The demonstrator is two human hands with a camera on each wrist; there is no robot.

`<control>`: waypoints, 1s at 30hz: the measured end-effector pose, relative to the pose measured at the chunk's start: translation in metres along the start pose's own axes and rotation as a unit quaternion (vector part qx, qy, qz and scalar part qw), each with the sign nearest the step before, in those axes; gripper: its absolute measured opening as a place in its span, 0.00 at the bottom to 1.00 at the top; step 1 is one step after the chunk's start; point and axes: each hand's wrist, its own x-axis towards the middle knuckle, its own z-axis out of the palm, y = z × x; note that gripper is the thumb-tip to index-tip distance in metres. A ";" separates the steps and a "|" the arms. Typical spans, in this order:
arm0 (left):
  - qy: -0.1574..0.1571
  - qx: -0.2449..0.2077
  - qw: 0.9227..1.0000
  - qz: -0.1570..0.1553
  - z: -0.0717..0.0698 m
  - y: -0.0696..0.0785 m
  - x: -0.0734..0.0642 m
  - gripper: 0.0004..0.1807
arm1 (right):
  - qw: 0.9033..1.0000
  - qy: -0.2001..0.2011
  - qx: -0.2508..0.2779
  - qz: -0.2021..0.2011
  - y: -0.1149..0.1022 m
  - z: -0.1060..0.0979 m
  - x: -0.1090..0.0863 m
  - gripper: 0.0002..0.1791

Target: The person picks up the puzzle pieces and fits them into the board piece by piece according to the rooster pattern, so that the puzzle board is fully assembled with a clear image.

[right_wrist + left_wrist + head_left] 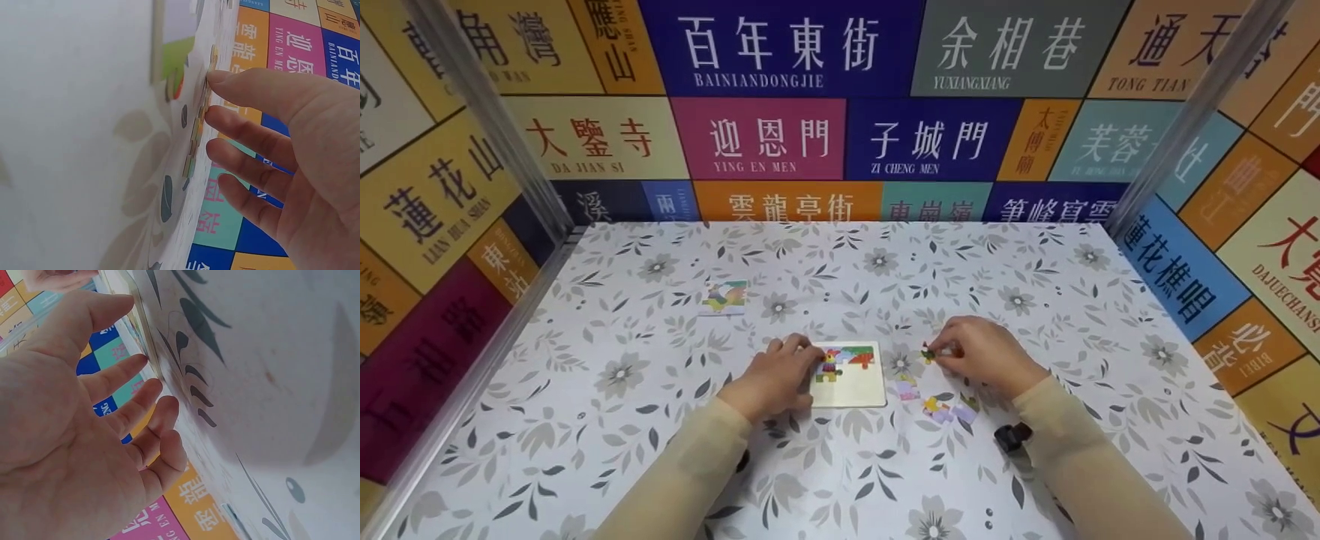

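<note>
A small jigsaw board [861,390] lies on the table, with joined pieces along its top and left and a pale bare area below. My left hand [777,379] rests at the board's left side. In the left wrist view its loosely bent fingers [126,371] touch the board's edge [140,318]. Right of the board, my right hand [986,356] pinches a dark, multicoloured puzzle piece [928,352] between thumb and finger, close to the tabletop. Loose puzzle pieces lie between that hand and me, among them a lilac one [908,388] and a yellow one [937,406].
A colourful picture card or group of pieces [724,298] lies farther back on the left. Beside my right forearm is a small black object [1011,436]. The flower-patterned tabletop [840,465] ends at wall panels [765,139] printed with large characters.
</note>
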 end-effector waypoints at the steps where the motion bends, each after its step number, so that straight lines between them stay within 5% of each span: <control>1: 0.000 0.000 1.000 -0.002 0.000 0.000 0.000 0.37 | 1.000 -0.001 0.000 0.001 0.000 0.000 0.000 0.10; 30: -0.001 -0.005 1.000 -0.007 -0.001 0.003 0.000 0.39 | 1.000 0.021 0.017 -0.007 -0.012 0.001 -0.002 0.08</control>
